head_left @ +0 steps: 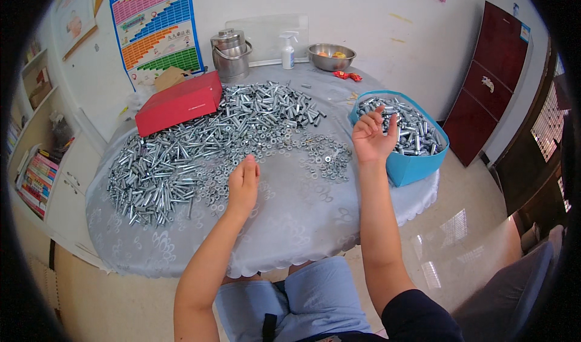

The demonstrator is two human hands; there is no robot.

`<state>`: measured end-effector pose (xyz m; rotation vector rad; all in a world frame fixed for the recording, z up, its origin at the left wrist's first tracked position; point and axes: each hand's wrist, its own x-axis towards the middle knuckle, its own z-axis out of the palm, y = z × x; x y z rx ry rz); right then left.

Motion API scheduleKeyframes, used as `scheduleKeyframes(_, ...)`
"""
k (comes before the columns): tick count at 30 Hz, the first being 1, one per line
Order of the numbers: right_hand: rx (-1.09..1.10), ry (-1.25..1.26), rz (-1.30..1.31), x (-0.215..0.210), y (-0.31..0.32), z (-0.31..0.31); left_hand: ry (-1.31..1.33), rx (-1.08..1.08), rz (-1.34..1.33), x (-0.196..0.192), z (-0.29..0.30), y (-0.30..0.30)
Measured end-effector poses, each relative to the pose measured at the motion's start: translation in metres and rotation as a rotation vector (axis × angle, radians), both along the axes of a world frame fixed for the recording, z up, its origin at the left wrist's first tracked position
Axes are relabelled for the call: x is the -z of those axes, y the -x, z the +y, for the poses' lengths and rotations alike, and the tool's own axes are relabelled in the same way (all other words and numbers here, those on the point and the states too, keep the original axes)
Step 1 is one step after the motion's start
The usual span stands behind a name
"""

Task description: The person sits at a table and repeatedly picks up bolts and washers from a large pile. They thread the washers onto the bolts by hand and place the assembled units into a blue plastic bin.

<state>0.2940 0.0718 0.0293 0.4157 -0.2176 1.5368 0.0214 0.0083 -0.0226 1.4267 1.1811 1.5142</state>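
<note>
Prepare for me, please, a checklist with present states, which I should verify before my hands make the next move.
1. Left hand empty: cannot tell; its fingers are curled.
2. Right hand open: ok; thumb and fingers stand apart.
3. Blue box upright: ok; it stands at the table's right side.
4. Plenty of room inside it: not ok; metal fasteners look heaped close to the rim.
5. Red box clear of the loose fastener pile: not ok; it lies tilted against it.
6. Steel bowl apart from the pile: ok.
</note>
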Motion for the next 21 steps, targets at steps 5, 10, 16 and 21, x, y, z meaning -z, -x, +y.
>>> scheduleKeyframes(5,-0.011,0.034,-0.039,0.006,-0.001,0.004,0.030,-0.023,-0.033,-0.002,0.001,-0.002)
scheduleKeyframes(10,-0.025,0.038,-0.134,0.014,0.005,0.014,0.030,-0.005,-0.053,-0.002,0.003,-0.003)
scheduleKeyframes(16,-0.023,0.048,-0.193,0.015,0.006,0.015,0.003,-0.049,0.045,0.002,0.005,0.005)
scheduleKeyframes(21,-0.036,0.104,-0.205,0.015,0.009,0.011,-0.156,-0.214,0.248,0.008,0.014,0.006)
